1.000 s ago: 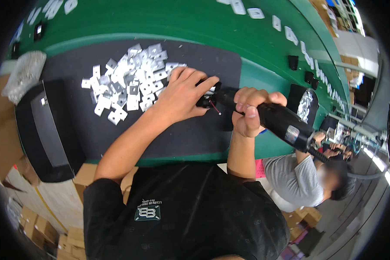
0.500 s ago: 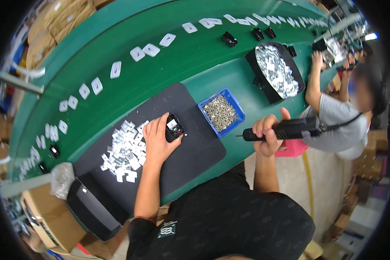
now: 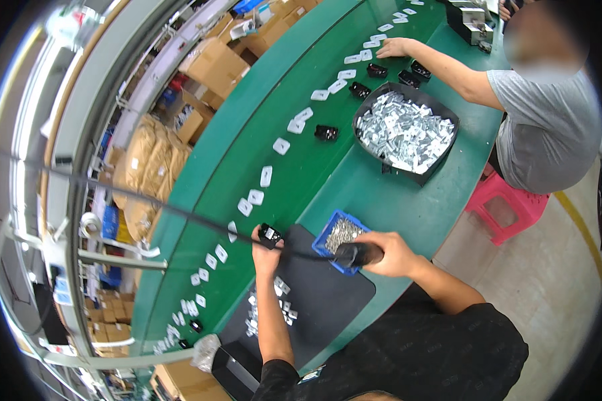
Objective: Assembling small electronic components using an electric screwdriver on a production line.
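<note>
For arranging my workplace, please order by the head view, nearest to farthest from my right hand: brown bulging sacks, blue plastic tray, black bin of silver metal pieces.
1. Blue plastic tray: left of your right hand.
2. Black bin: farther ahead.
3. Brown bulging sacks: far left.

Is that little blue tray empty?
Not empty: small silvery pieces lie in the blue tray, though the black tool hides part.
</note>
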`<action>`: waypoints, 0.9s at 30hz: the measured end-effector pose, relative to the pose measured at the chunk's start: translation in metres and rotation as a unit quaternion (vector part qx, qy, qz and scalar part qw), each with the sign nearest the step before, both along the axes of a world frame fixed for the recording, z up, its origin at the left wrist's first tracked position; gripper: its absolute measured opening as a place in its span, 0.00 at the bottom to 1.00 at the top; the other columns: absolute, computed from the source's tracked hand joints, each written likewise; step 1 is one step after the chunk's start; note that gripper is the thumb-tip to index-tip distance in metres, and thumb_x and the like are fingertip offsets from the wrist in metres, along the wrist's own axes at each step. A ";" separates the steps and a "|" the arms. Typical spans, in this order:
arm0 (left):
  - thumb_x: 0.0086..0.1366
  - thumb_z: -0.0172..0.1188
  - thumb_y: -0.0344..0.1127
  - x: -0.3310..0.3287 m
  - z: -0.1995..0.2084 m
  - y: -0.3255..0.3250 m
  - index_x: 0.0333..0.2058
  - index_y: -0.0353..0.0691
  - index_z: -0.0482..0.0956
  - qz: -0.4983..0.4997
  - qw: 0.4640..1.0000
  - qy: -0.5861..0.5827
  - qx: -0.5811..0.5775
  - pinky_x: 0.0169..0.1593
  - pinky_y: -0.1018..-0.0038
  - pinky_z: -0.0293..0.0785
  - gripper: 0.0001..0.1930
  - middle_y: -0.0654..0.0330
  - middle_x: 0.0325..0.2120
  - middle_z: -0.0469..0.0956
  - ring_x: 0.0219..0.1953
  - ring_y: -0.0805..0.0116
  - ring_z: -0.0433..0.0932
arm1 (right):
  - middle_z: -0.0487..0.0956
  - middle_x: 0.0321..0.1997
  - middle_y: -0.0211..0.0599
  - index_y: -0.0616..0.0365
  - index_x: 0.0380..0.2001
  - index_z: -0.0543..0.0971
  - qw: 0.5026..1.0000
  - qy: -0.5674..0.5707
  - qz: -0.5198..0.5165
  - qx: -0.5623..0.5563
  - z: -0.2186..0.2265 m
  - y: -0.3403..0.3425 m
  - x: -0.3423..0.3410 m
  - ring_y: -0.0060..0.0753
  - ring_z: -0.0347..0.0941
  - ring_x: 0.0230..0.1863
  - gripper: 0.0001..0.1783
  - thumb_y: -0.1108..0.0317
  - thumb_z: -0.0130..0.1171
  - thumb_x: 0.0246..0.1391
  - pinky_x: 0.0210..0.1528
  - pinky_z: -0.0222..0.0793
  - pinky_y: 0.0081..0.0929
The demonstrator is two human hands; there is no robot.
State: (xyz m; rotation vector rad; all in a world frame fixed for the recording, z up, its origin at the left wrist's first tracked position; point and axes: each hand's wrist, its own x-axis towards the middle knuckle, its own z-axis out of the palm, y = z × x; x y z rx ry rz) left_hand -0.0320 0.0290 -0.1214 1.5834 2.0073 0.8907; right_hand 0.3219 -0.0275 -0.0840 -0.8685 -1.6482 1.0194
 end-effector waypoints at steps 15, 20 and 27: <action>0.47 0.70 0.54 0.047 0.046 0.111 0.62 0.42 0.62 -0.021 0.950 0.311 0.011 0.61 0.52 0.61 0.45 0.46 0.58 0.66 0.59 0.46 0.65 | 0.82 0.41 0.35 0.44 0.50 0.76 0.992 0.006 0.125 0.013 -0.005 0.009 0.008 0.41 0.80 0.39 0.28 0.65 0.66 0.40 0.40 0.77 0.33; 0.47 0.71 0.56 0.128 0.031 0.197 0.62 0.42 0.62 -0.139 0.947 0.277 0.087 0.60 0.54 0.64 0.47 0.43 0.59 0.63 0.60 0.44 0.65 | 0.82 0.43 0.32 0.44 0.51 0.75 0.994 0.002 0.105 0.038 -0.008 0.006 0.007 0.41 0.80 0.41 0.28 0.64 0.65 0.42 0.41 0.76 0.34; 0.49 0.66 0.63 0.179 -0.002 0.251 0.61 0.52 0.66 -0.222 0.935 0.270 0.061 0.59 0.52 0.65 0.43 0.37 0.59 0.62 0.56 0.38 0.68 | 0.82 0.41 0.38 0.46 0.54 0.72 0.994 0.011 0.111 0.023 -0.011 0.004 0.006 0.45 0.79 0.38 0.31 0.66 0.65 0.42 0.40 0.75 0.35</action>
